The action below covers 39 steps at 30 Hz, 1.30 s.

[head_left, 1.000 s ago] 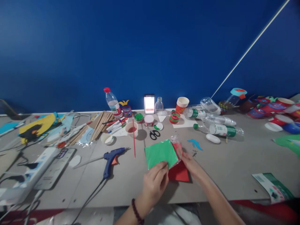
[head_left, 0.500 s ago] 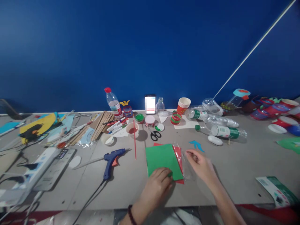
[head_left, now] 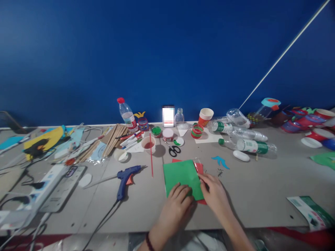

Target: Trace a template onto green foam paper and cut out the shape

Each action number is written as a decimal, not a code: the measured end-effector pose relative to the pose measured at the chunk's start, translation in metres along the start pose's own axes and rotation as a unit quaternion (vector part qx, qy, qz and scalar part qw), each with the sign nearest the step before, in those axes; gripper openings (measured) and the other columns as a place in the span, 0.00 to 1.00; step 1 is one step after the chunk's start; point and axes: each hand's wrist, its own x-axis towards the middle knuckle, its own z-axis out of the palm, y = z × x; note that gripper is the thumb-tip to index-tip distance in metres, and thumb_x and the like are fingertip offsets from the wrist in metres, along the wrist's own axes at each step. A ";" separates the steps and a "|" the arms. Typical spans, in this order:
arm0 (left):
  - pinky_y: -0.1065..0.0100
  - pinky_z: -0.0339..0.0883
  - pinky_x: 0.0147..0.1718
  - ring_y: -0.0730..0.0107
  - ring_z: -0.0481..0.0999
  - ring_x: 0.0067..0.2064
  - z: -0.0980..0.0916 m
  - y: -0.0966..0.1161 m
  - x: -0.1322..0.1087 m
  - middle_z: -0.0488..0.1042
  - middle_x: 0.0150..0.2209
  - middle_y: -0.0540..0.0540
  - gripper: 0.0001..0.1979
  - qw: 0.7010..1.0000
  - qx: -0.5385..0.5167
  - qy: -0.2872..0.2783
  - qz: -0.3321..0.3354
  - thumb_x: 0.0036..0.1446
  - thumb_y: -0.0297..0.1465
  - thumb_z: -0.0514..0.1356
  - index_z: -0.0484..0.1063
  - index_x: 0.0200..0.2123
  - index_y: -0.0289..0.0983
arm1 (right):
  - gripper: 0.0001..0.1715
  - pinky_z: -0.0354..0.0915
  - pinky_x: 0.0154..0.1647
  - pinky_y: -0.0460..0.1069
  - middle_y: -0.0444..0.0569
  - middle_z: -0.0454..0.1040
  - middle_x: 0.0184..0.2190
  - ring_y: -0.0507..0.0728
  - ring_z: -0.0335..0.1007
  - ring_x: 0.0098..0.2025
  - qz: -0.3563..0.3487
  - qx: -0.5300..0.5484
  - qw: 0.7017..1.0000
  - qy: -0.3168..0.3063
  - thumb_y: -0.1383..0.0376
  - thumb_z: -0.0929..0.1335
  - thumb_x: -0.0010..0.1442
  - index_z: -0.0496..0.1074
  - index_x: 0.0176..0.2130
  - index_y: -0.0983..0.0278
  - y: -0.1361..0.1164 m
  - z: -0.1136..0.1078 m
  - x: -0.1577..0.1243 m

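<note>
A green sheet [head_left: 180,176] lies on the table in front of me, over a red sheet [head_left: 200,168] that shows at its top, right and lower right. Clear plastic wrapping [head_left: 196,160] sticks out near the upper right corner. My left hand [head_left: 178,205] rests on the lower part of the green sheet, fingers spread and slightly bent. At the right edge, my right hand [head_left: 213,190] has thumb and index finger close together on the plastic edge; the pinched part is mostly covered. A blue cut-out piece [head_left: 220,161] lies just beyond that hand.
Left of the sheets lies a blue glue gun [head_left: 127,179] with its cord. A red stick [head_left: 151,157] leans on a paper cup [head_left: 148,143]. Black-handled scissors [head_left: 174,150] and paint pots stand behind. Plastic bottles [head_left: 252,146] lie right; a power strip [head_left: 49,184] sits left.
My right hand has moved left onto the right edge of the sheets, and the loose plastic there is now mostly covered. Dark marks show on the table near the blue piece. My left hand stays put.
</note>
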 end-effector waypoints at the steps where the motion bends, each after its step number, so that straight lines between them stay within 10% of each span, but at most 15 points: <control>1: 0.51 0.67 0.56 0.61 0.73 0.52 0.000 0.000 0.000 0.75 0.47 0.44 0.05 1.000 -0.001 0.002 0.000 0.61 0.27 0.57 0.71 0.40 0.37 | 0.20 0.67 0.46 0.57 0.54 0.77 0.42 0.63 0.72 0.43 0.008 0.019 1.000 -0.001 0.67 0.57 0.62 0.75 0.45 0.63 0.001 0.000 0.000; 15: 0.50 0.68 0.55 0.61 0.73 0.52 -0.002 0.000 -0.001 0.75 0.47 0.44 0.06 1.000 0.005 0.005 0.010 0.63 0.27 0.54 0.71 0.40 0.37 | 0.15 0.69 0.41 0.53 0.51 0.79 0.35 0.60 0.75 0.36 0.109 0.178 0.978 0.007 0.59 0.63 0.58 0.74 0.41 0.61 -0.002 0.003 0.007; 22: 0.51 0.67 0.56 0.61 0.72 0.53 -0.002 0.000 -0.001 0.75 0.47 0.43 0.06 1.000 0.003 -0.004 0.010 0.63 0.27 0.55 0.71 0.42 0.38 | 0.20 0.66 0.23 0.48 0.44 0.76 0.22 0.56 0.71 0.21 0.177 0.285 0.933 -0.129 0.57 0.63 0.56 0.70 0.46 0.63 0.010 0.001 0.028; 39: 0.51 0.66 0.56 0.61 0.72 0.53 -0.002 -0.002 -0.003 0.75 0.48 0.44 0.06 1.000 0.007 -0.007 0.016 0.64 0.28 0.54 0.70 0.42 0.37 | 0.11 0.54 0.25 0.46 0.42 0.71 0.21 0.54 0.66 0.24 0.140 0.017 0.971 -0.194 0.59 0.69 0.54 0.66 0.25 0.60 0.002 -0.009 0.044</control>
